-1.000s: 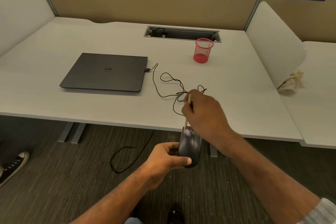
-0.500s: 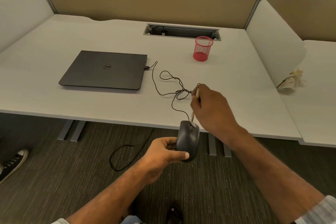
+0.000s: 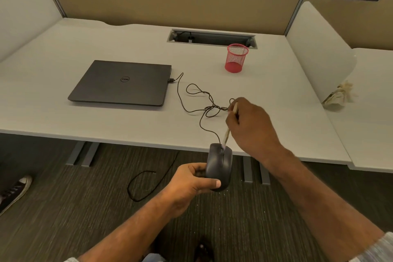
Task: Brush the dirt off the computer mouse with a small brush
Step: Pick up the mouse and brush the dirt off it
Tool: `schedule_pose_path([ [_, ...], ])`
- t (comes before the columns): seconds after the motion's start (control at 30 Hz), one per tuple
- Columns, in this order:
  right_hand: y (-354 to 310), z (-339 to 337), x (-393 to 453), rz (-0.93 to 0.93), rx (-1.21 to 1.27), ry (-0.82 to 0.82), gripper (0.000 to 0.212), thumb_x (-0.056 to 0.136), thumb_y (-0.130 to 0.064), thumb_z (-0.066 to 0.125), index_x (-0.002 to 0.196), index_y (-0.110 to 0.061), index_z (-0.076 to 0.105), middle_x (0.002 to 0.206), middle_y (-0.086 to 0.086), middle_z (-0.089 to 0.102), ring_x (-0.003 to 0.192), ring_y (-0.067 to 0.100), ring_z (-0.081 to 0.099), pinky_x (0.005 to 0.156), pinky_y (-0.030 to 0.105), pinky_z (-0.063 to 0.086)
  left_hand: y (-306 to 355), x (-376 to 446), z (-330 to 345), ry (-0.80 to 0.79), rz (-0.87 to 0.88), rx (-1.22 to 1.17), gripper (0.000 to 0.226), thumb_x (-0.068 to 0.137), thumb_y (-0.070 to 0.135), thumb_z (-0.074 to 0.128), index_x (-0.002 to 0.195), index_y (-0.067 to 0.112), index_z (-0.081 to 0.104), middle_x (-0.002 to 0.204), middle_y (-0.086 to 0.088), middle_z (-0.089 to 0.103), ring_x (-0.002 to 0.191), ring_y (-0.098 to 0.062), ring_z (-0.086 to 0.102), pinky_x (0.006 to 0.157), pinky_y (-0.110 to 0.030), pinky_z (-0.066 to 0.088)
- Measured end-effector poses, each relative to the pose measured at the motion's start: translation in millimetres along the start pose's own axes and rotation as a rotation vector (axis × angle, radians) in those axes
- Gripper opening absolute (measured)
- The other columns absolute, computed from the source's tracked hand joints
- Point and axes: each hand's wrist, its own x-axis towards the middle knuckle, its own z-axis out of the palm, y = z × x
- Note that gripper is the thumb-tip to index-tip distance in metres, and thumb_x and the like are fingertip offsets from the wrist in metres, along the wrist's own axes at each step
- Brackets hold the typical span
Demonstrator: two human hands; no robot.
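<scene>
Lifted since a second ago, my right hand (image 3: 252, 125) pinches the small brush (image 3: 226, 136), tip now at the mouse (image 3: 219, 166) front. Left hand (image 3: 191, 178) fingers clamp the mouse off the desk (image 3: 85, 121) edge. Risk: taut cable (image 3: 204, 110) tugging it, or bristles jamming in the wheel slot.

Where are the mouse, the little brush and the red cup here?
mouse (image 3: 219, 166), head view, its dark back.
brush (image 3: 226, 135), head view, its pale handle.
red mesh cup (image 3: 236, 59), head view, its side wall.

Left hand (image 3: 191, 181) low, fingers curled in grip, thumb on top. Right hand (image 3: 252, 125) raised, fingers pinched, forearm extended.
</scene>
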Motion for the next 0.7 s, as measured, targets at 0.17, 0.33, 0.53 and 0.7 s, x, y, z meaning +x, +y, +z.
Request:
schedule_pose_path([
  [0.17, -17, 13, -10, 0.015, 0.149, -0.074, 0.014, 0.101, -0.025, 0.046, 0.104, -0.015, 0.056, 0.084, 0.003, 0.064, 0.074, 0.017, 0.063, 0.062, 0.029, 0.052, 3, 0, 4, -0.018, -0.017, 0.012, 0.042, 0.077, -0.004, 0.081, 0.117, 0.007, 0.073, 0.112, -0.008, 0.079, 0.105, -0.023, 0.077, 0.080, -0.026, 0.062],
  [0.33, -13, -1, -4, 0.013, 0.233, -0.078, 0.012, 0.101, -0.022, 0.047, 0.098, -0.016, 0.056, 0.080, 0.001, 0.066, 0.070, 0.014, 0.064, 0.068, 0.039, 0.055, 2, 0, 1, -0.012, -0.014, 0.002, 0.043, 0.077, -0.003, 0.082, 0.118, 0.007, 0.073, 0.115, -0.011, 0.078, 0.108, -0.025, 0.076, 0.086, -0.032, 0.061],
  [0.53, -7, -18, -1, -0.194, 0.129, -0.491, 0.013, 0.101, -0.032, 0.045, 0.088, -0.036, 0.047, 0.075, -0.010, 0.063, 0.068, 0.004, 0.061, 0.062, 0.024, 0.048, 1, 0, -3, -0.020, -0.011, 0.012, 0.043, 0.079, -0.003, 0.080, 0.120, 0.008, 0.073, 0.118, -0.011, 0.077, 0.111, -0.025, 0.074, 0.091, -0.035, 0.059],
  [0.7, -1, -1, 4, -0.179, 0.074, -0.430, 0.010, 0.102, -0.029, 0.044, 0.092, -0.030, 0.046, 0.079, -0.011, 0.059, 0.072, 0.009, 0.060, 0.063, 0.032, 0.052, 4, 1, 0, 0.012, -0.016, 0.027, 0.043, 0.078, -0.004, 0.081, 0.119, 0.009, 0.073, 0.118, -0.012, 0.077, 0.109, -0.026, 0.075, 0.094, -0.039, 0.060],
])
